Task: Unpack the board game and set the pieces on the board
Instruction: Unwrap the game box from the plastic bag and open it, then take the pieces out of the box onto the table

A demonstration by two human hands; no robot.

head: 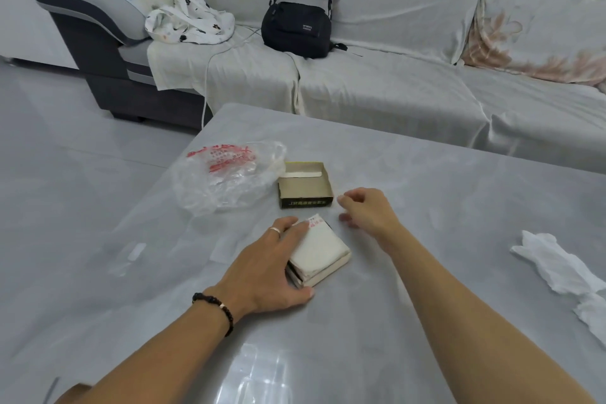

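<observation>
A small game box lies on the grey table, topped by a folded white paper sheet with red print at its far corner. My left hand grips the box from its left side, thumb at the near corner, fingers over the far edge. The box's empty lid, dark outside and cardboard-brown inside, lies upside down just beyond it. My right hand hovers to the right of the lid with loosely curled fingers, holding nothing. The box's contents are hidden under the paper.
A crumpled clear plastic bag with red print lies left of the lid. Crumpled white tissue sits at the table's right edge. Behind the table stands a covered sofa with a black backpack and a white tote bag.
</observation>
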